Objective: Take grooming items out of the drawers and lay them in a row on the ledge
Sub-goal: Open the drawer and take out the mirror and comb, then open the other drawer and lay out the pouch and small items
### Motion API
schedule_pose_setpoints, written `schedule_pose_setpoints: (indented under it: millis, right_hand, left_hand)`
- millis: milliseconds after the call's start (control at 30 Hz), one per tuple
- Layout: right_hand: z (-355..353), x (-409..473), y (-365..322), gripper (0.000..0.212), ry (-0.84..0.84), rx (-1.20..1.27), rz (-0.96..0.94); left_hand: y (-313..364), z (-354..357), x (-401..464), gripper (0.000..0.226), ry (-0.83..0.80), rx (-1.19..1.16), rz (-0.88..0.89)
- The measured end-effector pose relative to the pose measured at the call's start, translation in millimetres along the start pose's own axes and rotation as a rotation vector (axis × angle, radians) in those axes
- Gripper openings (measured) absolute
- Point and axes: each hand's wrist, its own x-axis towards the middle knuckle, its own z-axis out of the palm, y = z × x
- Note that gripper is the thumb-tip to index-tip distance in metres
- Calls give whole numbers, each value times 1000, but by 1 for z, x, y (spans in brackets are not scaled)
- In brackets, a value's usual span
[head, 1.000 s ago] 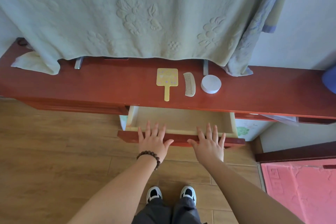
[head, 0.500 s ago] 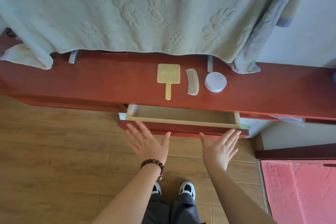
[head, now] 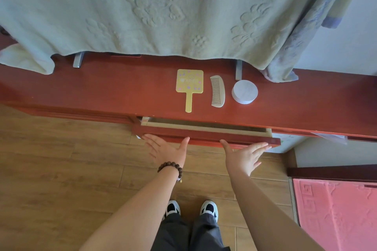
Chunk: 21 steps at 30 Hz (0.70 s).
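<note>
On the red wooden ledge [head: 106, 91] three items lie side by side: a yellow hand mirror [head: 189, 85], a pale comb [head: 217, 91] and a round white jar [head: 244, 91]. Below them a drawer [head: 208, 135] stands only slightly out, a thin strip of its inside showing. My left hand [head: 167, 150] and my right hand [head: 243, 156] have straight, spread fingers pressed against the drawer's red front. Neither hand holds anything.
A pale green embossed blanket [head: 163, 10] hangs over the back of the ledge. Wooden floor [head: 61, 179] lies under me, with my shoes [head: 190, 209] visible. A pink mat [head: 336, 210] lies at the lower right, next to a white wall [head: 346, 47].
The drawer has slid most of the way in under the ledge. Both hands went from resting on its top edge to pushing flat against its front.
</note>
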Motion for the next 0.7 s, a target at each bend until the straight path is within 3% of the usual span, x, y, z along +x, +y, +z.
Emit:
schedule_pose_setpoints:
  millis: [367, 700]
  right_hand:
    - [0, 35, -29, 137, -19, 69, 67]
    - [-8, 44, -30, 127, -89, 35, -23]
  left_hand:
    - [28, -4, 28, 117, 4, 4, 40]
    - [24, -10, 37, 110, -28, 55, 73]
